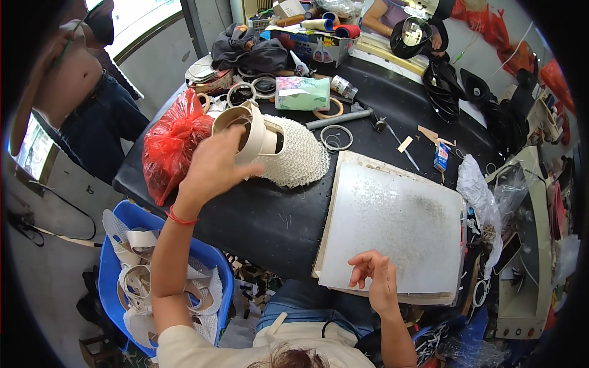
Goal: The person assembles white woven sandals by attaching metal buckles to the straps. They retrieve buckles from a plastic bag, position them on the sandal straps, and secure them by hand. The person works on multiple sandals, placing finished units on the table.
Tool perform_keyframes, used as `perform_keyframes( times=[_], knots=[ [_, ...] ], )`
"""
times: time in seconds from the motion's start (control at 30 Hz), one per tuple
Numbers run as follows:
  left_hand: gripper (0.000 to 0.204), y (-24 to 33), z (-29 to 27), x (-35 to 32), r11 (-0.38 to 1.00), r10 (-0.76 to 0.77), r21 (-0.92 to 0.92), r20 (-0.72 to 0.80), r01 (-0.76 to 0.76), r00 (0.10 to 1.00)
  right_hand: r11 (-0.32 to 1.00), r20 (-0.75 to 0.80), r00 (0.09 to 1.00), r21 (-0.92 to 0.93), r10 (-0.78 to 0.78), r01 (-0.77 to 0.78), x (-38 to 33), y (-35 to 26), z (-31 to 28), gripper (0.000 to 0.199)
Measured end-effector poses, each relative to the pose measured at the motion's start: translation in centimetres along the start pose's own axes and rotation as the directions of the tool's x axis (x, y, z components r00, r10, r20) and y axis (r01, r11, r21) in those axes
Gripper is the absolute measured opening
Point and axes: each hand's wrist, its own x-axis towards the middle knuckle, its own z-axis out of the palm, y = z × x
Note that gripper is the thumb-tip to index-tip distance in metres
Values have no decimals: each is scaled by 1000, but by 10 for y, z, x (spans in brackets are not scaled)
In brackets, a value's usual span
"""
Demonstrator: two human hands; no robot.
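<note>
My left hand [219,161] is stretched out with the thumb apart, at the near side of a stack of cream shoe uppers [299,153] on the black table. The uppers have a woven, mesh-like front and smooth straps curled up into loops [248,130]. I cannot tell whether my fingertips touch the straps. Over the near edge of a pale cutting board [392,227], my right hand [375,277] hangs with its fingers loosely bent and apart, holding nothing I can see.
A knotted red plastic bag [175,144] lies left of the uppers. Behind them are a tissue pack [302,93], tape rings [241,95], a hammer [340,119] and a jar [345,88]. A blue tub [228,279] of shoe parts stands below left. Two people are beyond the table.
</note>
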Motion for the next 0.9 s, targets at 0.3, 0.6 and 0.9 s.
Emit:
perform_keyframes(
  times=[0.3, 0.6, 0.9],
  knots=[
    [27, -69, 10, -11, 944, -60, -297, 272, 143, 961, 998, -7, 999, 52, 37, -37, 8, 13, 5, 62],
    [57, -58, 53, 42, 993, 33, -122, 272, 0, 962, 997, -25, 998, 43, 64, -63, 15, 21, 4, 54],
    [56, -58, 8, -9, 963, 248, -53, -216, -265, 944, 997, -186, 979, 21, 77, -74, 12, 31, 14, 40]
  ],
)
